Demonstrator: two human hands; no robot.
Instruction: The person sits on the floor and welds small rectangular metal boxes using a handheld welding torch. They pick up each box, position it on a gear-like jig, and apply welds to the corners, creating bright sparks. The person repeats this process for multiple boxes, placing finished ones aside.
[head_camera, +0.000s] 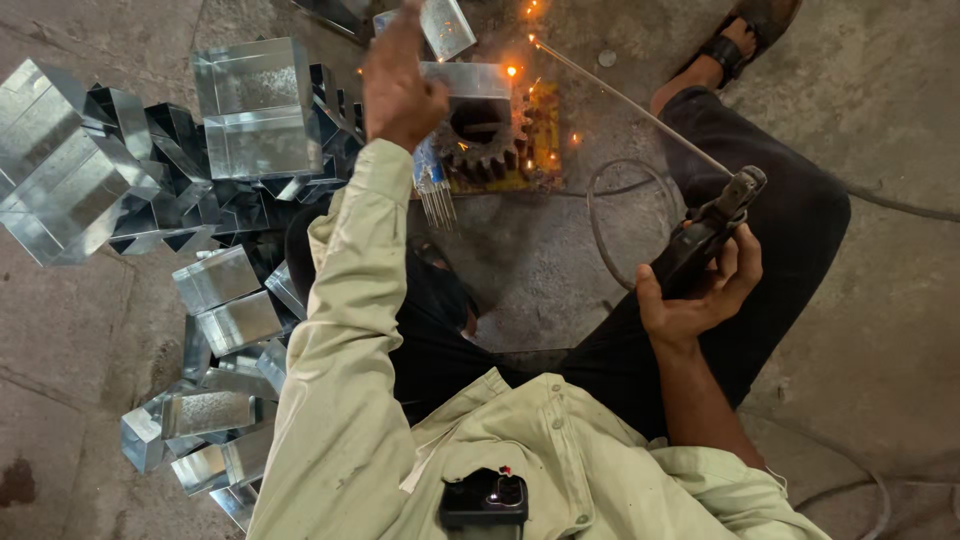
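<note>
My right hand (700, 295) grips a black welding electrode holder (705, 235). Its long thin rod (630, 100) reaches up and left to a point where orange sparks (528, 40) fly. My left hand (400, 85) is raised and closed on a shiny square metal piece (445, 28), held over another bright metal box (470, 80). Just below sits a dark toothed gear (485, 135) on a yellow plate (540, 140). A bundle of thin welding rods (435, 195) hangs by my left wrist.
Many shiny galvanised metal boxes (250, 105) lie heaped at the left on the concrete floor (880, 330). A cable (600, 200) loops beside my knee. My sandalled foot (740, 40) is at the top right. A dark device (485, 500) sits in my shirt pocket.
</note>
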